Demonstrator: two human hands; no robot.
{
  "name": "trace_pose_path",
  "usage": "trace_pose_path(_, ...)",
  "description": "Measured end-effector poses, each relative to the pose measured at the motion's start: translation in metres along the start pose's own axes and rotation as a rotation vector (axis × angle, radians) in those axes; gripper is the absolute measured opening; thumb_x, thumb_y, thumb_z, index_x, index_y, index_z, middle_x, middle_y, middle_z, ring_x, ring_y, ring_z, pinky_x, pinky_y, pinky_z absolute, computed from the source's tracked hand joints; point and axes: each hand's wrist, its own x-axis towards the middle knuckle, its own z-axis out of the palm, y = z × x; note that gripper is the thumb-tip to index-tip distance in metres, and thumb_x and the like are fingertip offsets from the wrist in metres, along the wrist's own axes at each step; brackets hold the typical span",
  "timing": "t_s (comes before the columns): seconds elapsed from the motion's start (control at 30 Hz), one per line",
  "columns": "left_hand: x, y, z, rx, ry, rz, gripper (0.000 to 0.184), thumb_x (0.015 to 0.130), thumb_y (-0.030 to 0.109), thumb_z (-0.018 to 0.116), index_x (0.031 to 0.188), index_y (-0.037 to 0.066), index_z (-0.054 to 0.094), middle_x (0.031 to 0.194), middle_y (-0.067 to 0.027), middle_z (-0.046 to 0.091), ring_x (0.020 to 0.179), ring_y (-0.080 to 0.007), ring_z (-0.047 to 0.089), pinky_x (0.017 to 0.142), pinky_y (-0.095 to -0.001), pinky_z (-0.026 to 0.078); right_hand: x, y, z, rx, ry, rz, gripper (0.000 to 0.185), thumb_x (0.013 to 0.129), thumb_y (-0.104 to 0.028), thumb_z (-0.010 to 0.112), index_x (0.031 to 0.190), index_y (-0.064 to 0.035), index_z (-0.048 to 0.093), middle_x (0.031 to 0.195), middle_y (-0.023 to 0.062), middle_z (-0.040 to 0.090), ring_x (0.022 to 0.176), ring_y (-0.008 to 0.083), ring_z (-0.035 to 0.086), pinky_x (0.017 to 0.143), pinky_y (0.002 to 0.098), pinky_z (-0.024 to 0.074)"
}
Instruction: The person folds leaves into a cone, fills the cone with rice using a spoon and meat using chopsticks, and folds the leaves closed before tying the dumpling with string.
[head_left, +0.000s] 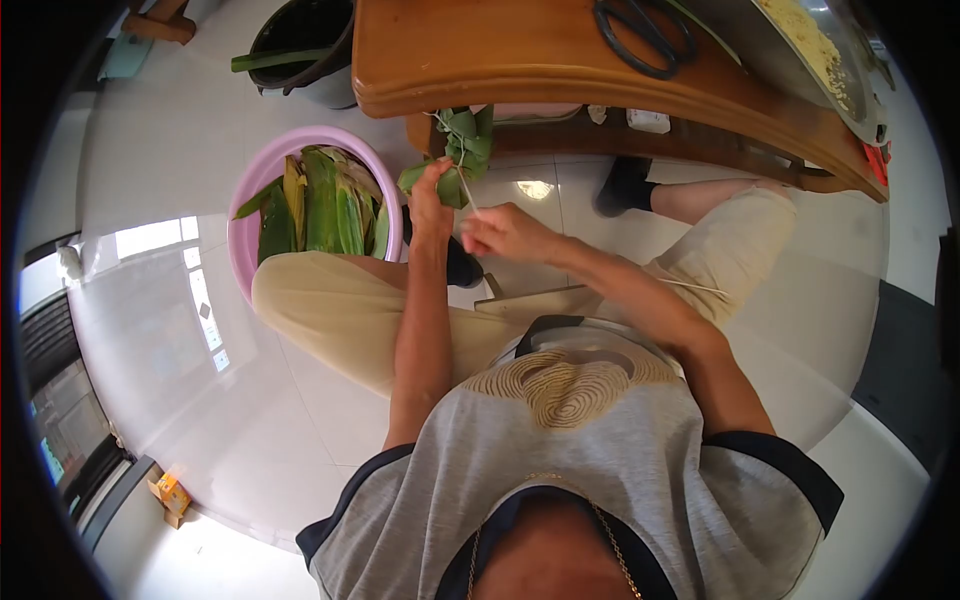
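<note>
Below the edge of the wooden table, my left hand (430, 198) is closed on a green leaf-wrapped bundle (452, 188). Other leaf-wrapped bundles (470, 135) hang from strings just beyond it. A pale string (467, 190) runs taut from the held bundle down to my right hand (508, 232), whose fingers are pinched around it. To the left, a pink basin (240, 240) on the floor holds long green and yellowish leaves (322, 200).
The wooden table (480, 60) spans the top, with black-handled scissors (645, 35) on it. A metal tray (850, 110) of yellowish grains (810, 45) stands at right. A dark bucket (300, 60) with a leaf across it stands beyond the basin.
</note>
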Motion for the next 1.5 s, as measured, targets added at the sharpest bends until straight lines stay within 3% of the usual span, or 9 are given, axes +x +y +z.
trace_pose_path(0.03,0.000,0.001,-0.002,0.054,-0.050,-0.038,0.021,0.072,0.016,0.058,0.089,0.002,0.059,0.082,-0.0049,0.058,0.075,-0.0158,0.053,0.068,-0.0263,0.042,0.004,-0.002,0.010,0.004,-0.002,0.002,0.025,0.082,-0.021,0.054,0.098,-0.0023,0.051,0.104,0.0138,0.052,0.097,0.0252,0.049,0.082,0.0377,0.0382)
trace_pose_path(0.1,0.005,-0.003,-0.005,0.119,-0.108,-0.070,0.023,0.074,0.017,0.056,0.091,0.002,0.058,0.083,-0.0049,0.058,0.077,-0.0160,0.053,0.070,-0.0258,0.041,0.013,-0.009,0.021,-0.597,0.561,-0.941,0.018,0.084,-0.015,0.050,0.098,-0.0043,0.052,0.097,0.0079,0.055,0.090,0.0259,0.052,0.080,0.0355,0.0382)
trace_pose_path(0.17,0.008,-0.017,-0.012,0.046,-0.294,0.180,0.025,0.076,0.020,0.054,0.092,0.001,0.058,0.084,-0.0051,0.058,0.079,-0.0162,0.053,0.073,-0.0250,0.040,0.002,-0.024,0.011,-0.693,0.756,-0.963,0.017,0.085,-0.014,0.048,0.099,-0.0047,0.052,0.097,0.0068,0.056,0.087,0.0261,0.054,0.078,0.0346,0.0389)
trace_pose_path(0.23,0.004,-0.010,-0.001,0.055,-0.210,0.074,0.024,0.074,0.019,0.055,0.090,0.002,0.058,0.083,-0.0054,0.058,0.078,-0.0168,0.054,0.072,-0.0257,0.041,-0.010,-0.018,0.001,-0.787,0.945,-0.967,0.018,0.085,-0.012,0.046,0.100,-0.0052,0.052,0.096,0.0056,0.056,0.085,0.0264,0.055,0.075,0.0338,0.0396)
trace_pose_path(0.4,-0.010,-0.003,0.039,0.258,0.054,-0.047,0.028,0.069,0.018,0.062,0.091,0.001,0.058,0.083,-0.0069,0.059,0.074,-0.0189,0.057,0.064,-0.0279,0.044,-0.025,0.023,0.002,-0.833,0.984,-0.214,0.019,0.084,-0.011,0.046,0.099,-0.0031,0.053,0.096,0.0138,0.057,0.086,0.0281,0.055,0.071,0.0377,0.0405)
trace_pose_path(0.53,-0.016,0.004,0.041,0.656,0.092,0.066,0.033,0.065,0.017,0.066,0.090,-0.003,0.059,0.080,-0.0080,0.061,0.067,-0.0175,0.058,0.055,-0.0288,0.045,-0.017,0.024,-0.003,-0.556,0.945,-0.164,0.015,0.084,-0.013,0.045,0.090,-0.0024,0.054,0.085,0.0160,0.058,0.081,0.0292,0.055,0.069,0.0383,0.0404)
trace_pose_path(0.77,-0.039,0.024,0.057,1.063,0.168,0.062,0.029,0.064,0.019,0.066,0.079,-0.005,0.062,0.067,-0.0115,0.060,0.060,-0.0206,0.058,0.056,-0.0298,0.048,-0.011,0.035,-0.018,-0.863,0.833,-0.377,0.021,0.085,-0.020,0.044,0.075,-0.0021,0.050,0.072,0.0175,0.057,0.069,0.0336,0.056,0.059,0.0426,0.0416)
trace_pose_path(1.03,-0.010,-0.008,0.038,0.002,-0.110,-0.334,0.032,0.073,0.017,0.059,0.095,-0.004,0.051,0.088,-0.0168,0.054,0.077,-0.0304,0.055,0.073,-0.0423,0.049,-0.005,0.062,-0.007,-0.642,0.737,-0.244,0.026,0.085,-0.021,0.042,0.076,0.0019,0.050,0.065,0.0227,0.056,0.064,0.0368,0.056,0.059,0.0437,0.0429)
trace_pose_path(1.5,-0.025,-0.013,0.066,-0.146,0.162,-0.461,0.031,0.078,0.024,0.053,0.096,-0.002,0.053,0.086,-0.0154,0.052,0.083,-0.0302,0.051,0.080,-0.0451,0.043,-0.026,0.058,0.028,-0.326,0.730,-0.308,0.023,0.086,-0.016,0.041,0.075,0.0036,0.047,0.063,0.0214,0.055,0.061,0.0386,0.055,0.059,0.0437,0.0432)
